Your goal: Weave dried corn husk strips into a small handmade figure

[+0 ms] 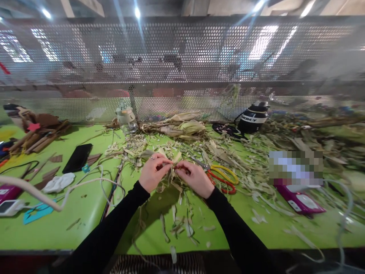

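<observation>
My left hand (154, 173), with a ring on one finger, pinches a pale strip of corn husk (177, 156) over the middle of the green table. From the other side my right hand (194, 178) closes its fingertips on the same husk, close to the left fingertips. The exact spot where they meet is partly covered by the fingers. Just right of my right hand lie scissors (224, 168) with one yellow and one red handle. Husk scraps (175, 224) are scattered below and around both hands.
Whole dried husks (182, 127) are heaped at the back, before a perforated metal screen (171, 53). A clear bottle (127, 118) and a black jug (253, 118) stand there. On the left lie a phone (77, 158) and cables; a magenta device (299, 199) lies right.
</observation>
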`<action>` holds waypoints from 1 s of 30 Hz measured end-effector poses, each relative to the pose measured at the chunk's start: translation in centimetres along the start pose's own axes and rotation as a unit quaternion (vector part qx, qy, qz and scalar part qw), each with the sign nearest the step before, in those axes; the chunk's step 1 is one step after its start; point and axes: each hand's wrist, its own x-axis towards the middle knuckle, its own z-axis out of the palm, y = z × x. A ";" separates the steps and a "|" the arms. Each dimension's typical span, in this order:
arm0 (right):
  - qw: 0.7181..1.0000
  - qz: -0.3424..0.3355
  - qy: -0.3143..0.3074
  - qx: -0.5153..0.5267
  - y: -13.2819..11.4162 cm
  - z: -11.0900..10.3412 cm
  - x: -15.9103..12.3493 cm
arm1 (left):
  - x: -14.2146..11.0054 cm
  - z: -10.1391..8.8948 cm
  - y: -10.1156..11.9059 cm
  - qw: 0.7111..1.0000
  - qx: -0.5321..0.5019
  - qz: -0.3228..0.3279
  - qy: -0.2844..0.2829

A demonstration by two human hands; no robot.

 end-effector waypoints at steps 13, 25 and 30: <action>0.997 0.014 -0.077 -0.008 -0.3 -1.6 0.2 | 0.6 0.4 -1.3 0.954 -0.206 -0.190 -0.103; 0.992 -0.035 0.119 -0.025 0.1 -0.8 0.5 | -0.2 1.1 -1.2 0.949 -0.173 -0.170 -0.201; 0.975 -0.141 0.122 -0.122 -0.7 -2.1 -0.1 | 0.2 0.7 -0.5 0.932 -0.274 -0.198 -0.128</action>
